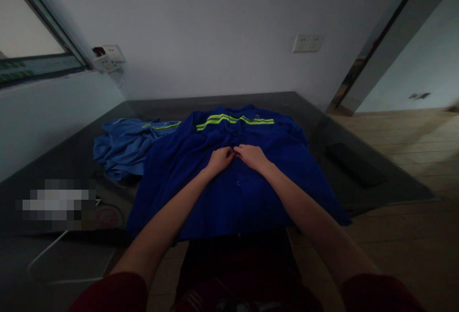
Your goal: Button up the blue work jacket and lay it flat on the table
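A dark blue work shirt [211,202] with yellow-green stripes across its chest lies spread on the dark table, collar toward the wall. Both hands meet at its front placket, below the stripes. My left hand [219,159] is closed, its fingertips pinching the shirt's front edge. Beside it, almost touching, my right hand [251,155] is also closed on the placket with thumb and fingers together. A button, if one is between the fingertips, is too small to make out. One pale button shows lower down the front.
A lighter blue crumpled garment [124,147] with a yellow-green stripe lies left of the shirt. A dark flat object [355,164] rests on the table [308,111] at right. A white cable [46,250] hangs at lower left, near a blurred patch. Wall sockets [308,43] are behind.
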### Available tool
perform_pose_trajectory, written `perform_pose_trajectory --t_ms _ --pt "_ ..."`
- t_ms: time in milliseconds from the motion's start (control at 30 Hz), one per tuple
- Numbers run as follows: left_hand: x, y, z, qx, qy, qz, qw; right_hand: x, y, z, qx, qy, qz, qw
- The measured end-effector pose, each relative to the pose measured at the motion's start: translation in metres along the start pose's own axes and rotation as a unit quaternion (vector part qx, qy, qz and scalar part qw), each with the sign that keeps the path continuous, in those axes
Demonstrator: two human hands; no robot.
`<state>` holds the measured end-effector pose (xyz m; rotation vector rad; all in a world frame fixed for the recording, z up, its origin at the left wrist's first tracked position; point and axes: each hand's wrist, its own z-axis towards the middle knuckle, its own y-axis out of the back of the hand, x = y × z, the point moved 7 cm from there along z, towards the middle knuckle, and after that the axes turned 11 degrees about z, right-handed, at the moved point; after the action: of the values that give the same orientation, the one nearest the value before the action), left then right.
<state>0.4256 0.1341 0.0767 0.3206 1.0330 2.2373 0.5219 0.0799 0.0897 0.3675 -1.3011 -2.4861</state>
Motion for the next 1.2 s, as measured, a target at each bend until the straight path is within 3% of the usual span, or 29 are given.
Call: perform_pose_trajectory --t_ms 200,433,767,1000,1200 --pt "-0.001 0.001 -0.001 -0.005 -0.003 -0.009 1.0 -0.003 -0.003 0.001 0.005 -0.012 0.0 1.0" --pt "-0.005 0.004 0.0 -0.003 -0.009 -0.061 0.998 -0.012 0.003 -0.005 -0.042 -0.043 0.098 0.993" --pt "-0.017 0.025 -0.002 -0.037 -0.008 -0.171 0.985 -0.013 0.019 -0.007 -0.132 0.026 0.166 0.977" --pt "-0.015 0.026 0.0 -0.05 -0.015 -0.188 0.981 -0.014 0.025 -0.009 -0.169 0.043 0.244 0.954" --pt "-0.015 0.03 -0.002 -0.054 -0.004 -0.125 0.991 -0.023 0.025 -0.006 -0.199 0.025 0.36 0.911"
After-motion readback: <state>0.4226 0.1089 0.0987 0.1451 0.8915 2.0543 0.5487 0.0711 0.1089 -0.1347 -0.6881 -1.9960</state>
